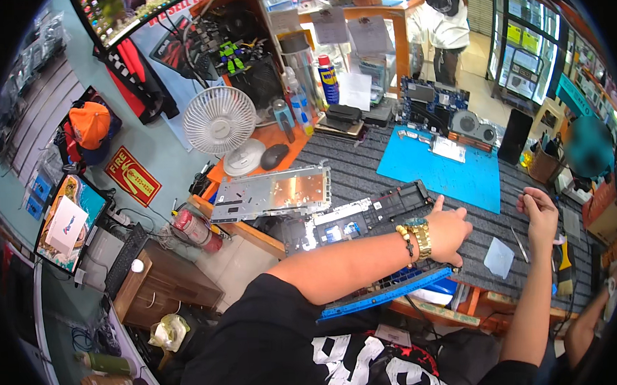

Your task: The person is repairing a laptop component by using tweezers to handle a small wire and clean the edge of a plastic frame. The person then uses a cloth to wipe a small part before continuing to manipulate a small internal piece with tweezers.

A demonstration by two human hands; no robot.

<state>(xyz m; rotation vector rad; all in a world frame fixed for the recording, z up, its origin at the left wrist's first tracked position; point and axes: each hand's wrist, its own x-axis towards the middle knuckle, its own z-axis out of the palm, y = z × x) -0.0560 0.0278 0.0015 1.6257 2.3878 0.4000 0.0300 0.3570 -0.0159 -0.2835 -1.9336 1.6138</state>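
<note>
The left hand, fingers spread, is just beside the right end of a black laptop chassis on the bench; I cannot tell if they touch. The right hand is loosely curled, possibly pinching something too small to tell. The grey striped surface bears 1 blue mat and 1 pale cloth. Beyond: 1 white fan, 1 orange cap.
</note>
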